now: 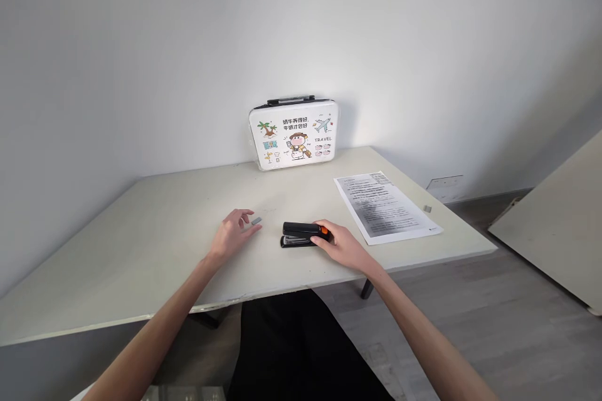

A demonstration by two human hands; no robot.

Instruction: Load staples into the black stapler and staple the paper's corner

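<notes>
A black stapler point(301, 230) with an orange patch lies on the table, its jaw raised at the left end. My right hand point(341, 243) is closed around its right end, the thumb low on the side and the fingers over the top. To the left, a small grey strip that looks like staples point(256, 221) sits between the parted thumb and fingertips of my left hand point(232, 232). That hand is open; whether a fingertip touches the strip, I cannot tell.
Printed paper point(385, 207) lies on the right of the white table point(155, 232), with another small grey piece point(427, 208) beside it. At the back, a white cartoon-printed case point(295, 135) with a black handle stands against the wall. A pale panel point(559, 219) stands at far right.
</notes>
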